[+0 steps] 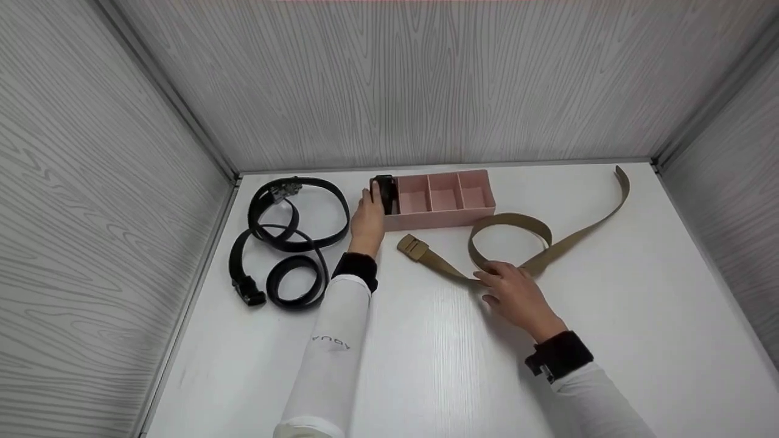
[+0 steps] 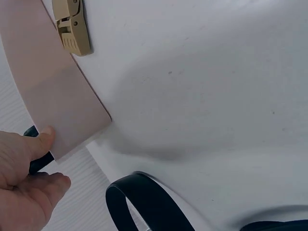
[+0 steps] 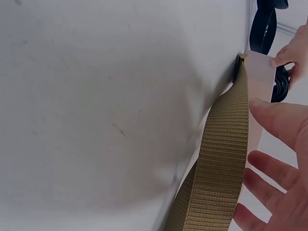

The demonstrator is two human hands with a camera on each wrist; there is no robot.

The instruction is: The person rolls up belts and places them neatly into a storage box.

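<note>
Head view, centre: box (image 1: 438,218) had three compartments (image 1: 445,191) unfilled; left hand's (image 1: 367,224) grip unclear, right hand (image 1: 516,297) relaxed against unrolled belt (image 1: 447,266).

1. White left sleeve (image 1: 328,386), head view: one short row of dark letters (image 1: 331,342) across the forearm.
2. Reading: it looks like "AQUA", but the letters are small, slanted and blurred, so the exact spelling cannot be told.

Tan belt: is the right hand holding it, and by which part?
No hold shows: the right hand is spread open at one edge of the tan belt, not closed around it.
</note>
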